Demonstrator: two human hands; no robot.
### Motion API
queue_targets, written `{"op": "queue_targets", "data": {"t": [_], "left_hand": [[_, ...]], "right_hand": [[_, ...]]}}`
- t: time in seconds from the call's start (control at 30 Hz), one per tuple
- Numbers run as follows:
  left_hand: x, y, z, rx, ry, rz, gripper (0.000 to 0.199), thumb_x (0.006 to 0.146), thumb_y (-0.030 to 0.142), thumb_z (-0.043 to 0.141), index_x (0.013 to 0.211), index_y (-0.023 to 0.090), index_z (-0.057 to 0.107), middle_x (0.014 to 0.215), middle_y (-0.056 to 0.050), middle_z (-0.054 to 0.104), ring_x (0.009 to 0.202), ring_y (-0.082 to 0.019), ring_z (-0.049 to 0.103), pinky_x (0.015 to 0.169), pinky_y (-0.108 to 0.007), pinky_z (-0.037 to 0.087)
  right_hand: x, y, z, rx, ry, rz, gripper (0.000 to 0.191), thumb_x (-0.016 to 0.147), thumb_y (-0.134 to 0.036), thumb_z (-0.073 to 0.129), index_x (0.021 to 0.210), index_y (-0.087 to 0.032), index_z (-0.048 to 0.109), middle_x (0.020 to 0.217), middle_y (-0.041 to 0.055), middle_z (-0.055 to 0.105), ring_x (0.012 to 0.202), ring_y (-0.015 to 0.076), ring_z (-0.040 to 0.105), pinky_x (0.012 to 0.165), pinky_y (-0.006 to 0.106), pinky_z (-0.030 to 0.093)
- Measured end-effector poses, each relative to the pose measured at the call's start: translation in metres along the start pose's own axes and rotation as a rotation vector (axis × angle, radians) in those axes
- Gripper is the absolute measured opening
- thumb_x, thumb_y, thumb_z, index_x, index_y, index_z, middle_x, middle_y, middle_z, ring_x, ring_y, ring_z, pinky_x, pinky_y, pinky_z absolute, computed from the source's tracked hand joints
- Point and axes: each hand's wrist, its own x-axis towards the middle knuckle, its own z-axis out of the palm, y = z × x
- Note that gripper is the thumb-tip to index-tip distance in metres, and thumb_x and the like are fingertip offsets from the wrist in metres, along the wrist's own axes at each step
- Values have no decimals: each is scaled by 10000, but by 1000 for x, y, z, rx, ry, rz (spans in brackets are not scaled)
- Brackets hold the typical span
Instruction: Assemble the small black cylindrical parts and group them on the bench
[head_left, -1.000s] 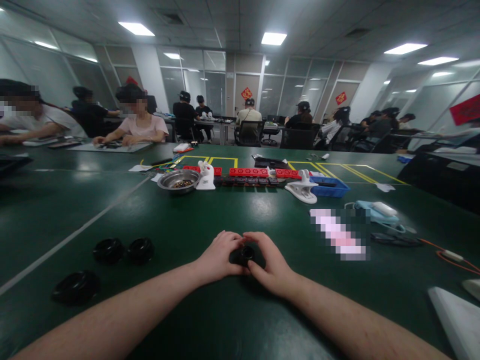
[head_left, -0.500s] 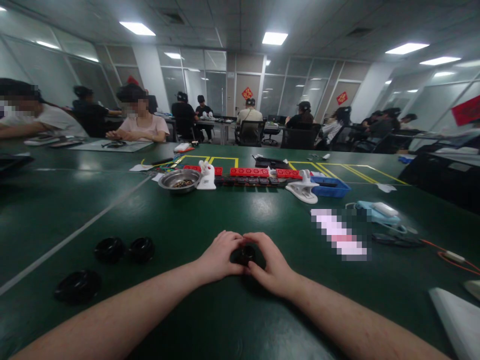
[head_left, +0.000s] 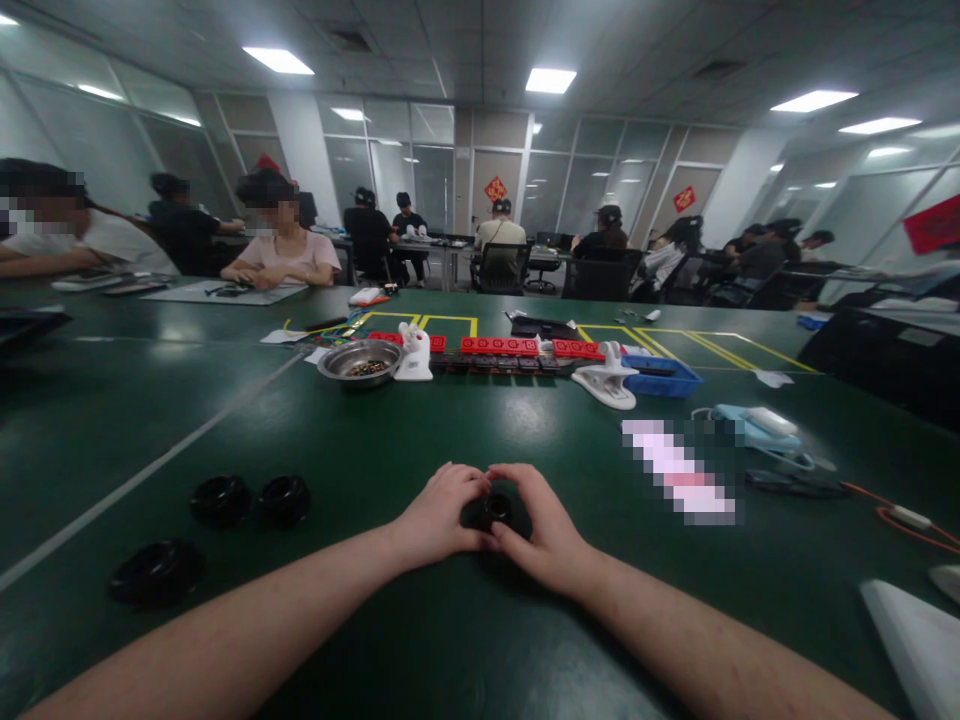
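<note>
My left hand (head_left: 444,508) and my right hand (head_left: 549,532) curve around a dark round wheel-like ring (head_left: 497,509) on the green table in front of me. The fingers and thumbs of both hands close about it from either side, hiding much of its rim. A hole shows in its middle. To the left lie similar glossy black rings: one nearest me (head_left: 156,573), one behind it (head_left: 220,500) and another beside that (head_left: 283,499).
Across the table (head_left: 360,620) stand a metal bowl (head_left: 328,368) of small parts, two white clamp stands (head_left: 414,358), red blocks (head_left: 499,346) in a row and a blue tray (head_left: 664,383). Cables and a light-blue pouch (head_left: 739,428) lie right. A person (head_left: 289,255) sits opposite.
</note>
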Motion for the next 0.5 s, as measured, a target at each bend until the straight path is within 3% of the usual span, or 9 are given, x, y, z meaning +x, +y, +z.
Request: {"op": "queue_targets", "data": {"t": [0.2, 0.33, 0.5], "left_hand": [[0, 3, -1, -1, 11, -4, 360, 614, 369, 695, 896, 177, 580, 995, -50, 550, 938, -225, 474, 876, -374, 352], [0, 3, -1, -11, 8, -6, 426, 614, 379, 697, 969, 184, 568, 1025, -55, 540, 961, -228, 464, 879, -375, 352], [0, 3, -2, 5, -4, -5, 385, 616, 406, 690, 904, 177, 577, 1017, -52, 542, 950, -232, 468, 883, -382, 346]], "right_hand": [[0, 3, 3, -52, 30, 76, 371, 690, -172, 574, 1039, -186, 446, 938, 69, 535, 875, 213, 513, 784, 392, 440], [0, 1, 1, 11, -18, -7, 428, 681, -104, 500, 1094, -178, 419, 1023, 84, 528, 943, 211, 501, 828, 382, 430], [0, 4, 2, -29, 36, 16, 461, 703, -185, 554, 1135, -182, 394, 1060, 96, 505, 982, 235, 480, 854, 412, 410]]}}
